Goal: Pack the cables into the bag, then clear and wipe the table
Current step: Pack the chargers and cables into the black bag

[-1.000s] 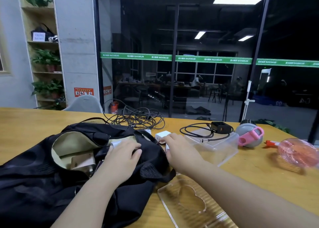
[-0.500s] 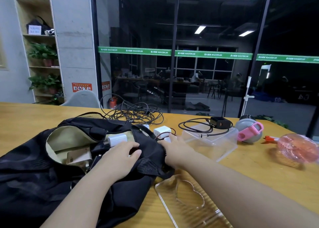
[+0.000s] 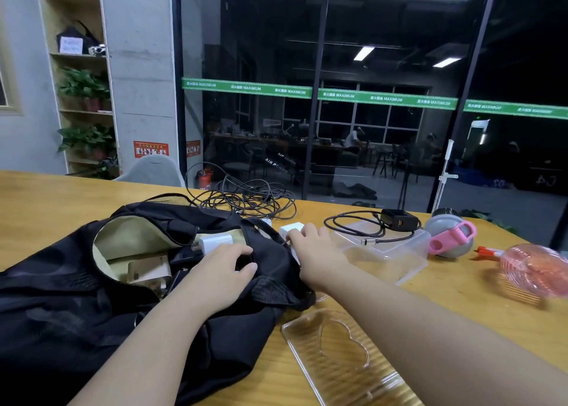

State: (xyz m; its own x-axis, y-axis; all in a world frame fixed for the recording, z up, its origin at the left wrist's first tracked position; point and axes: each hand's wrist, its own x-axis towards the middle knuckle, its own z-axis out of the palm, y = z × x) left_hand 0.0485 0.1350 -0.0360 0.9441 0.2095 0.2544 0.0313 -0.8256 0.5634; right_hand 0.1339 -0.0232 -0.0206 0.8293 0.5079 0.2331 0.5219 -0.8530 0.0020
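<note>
Since a second ago, both hands have pushed farther forward: the left hand [image 3: 221, 270] now lies at the mouth of the black bag [image 3: 76, 298], the right hand [image 3: 313, 249] against a white charger [image 3: 290, 230] just beyond the bag's rim. Left fingers curl over the bag's edge, gripping the fabric. Whether the right grip has closed on the charger cannot be told; the fingertips are bent at it, the thumb hidden.

The bag slumps open on the wooden desk [image 3: 461, 307], its pale lining showing. Inside sit a second white charger [image 3: 215, 242] and a gold-coloured flat object [image 3: 147, 272], partly buried among dark items too dim to name. A tangle of black cables [image 3: 246, 198] lies on the desk behind the bag, touching its far edge. Another black cable with a dark adapter [image 3: 398, 221] rests across a clear plastic box [image 3: 384, 261] to the right.

Near the desk's right end stand a grey-and-pink round object [image 3: 451, 236] and a pink translucent piece [image 3: 534, 267], blurred. A clear ribbed tray [image 3: 338, 362] is cut off by the lower frame edge.
</note>
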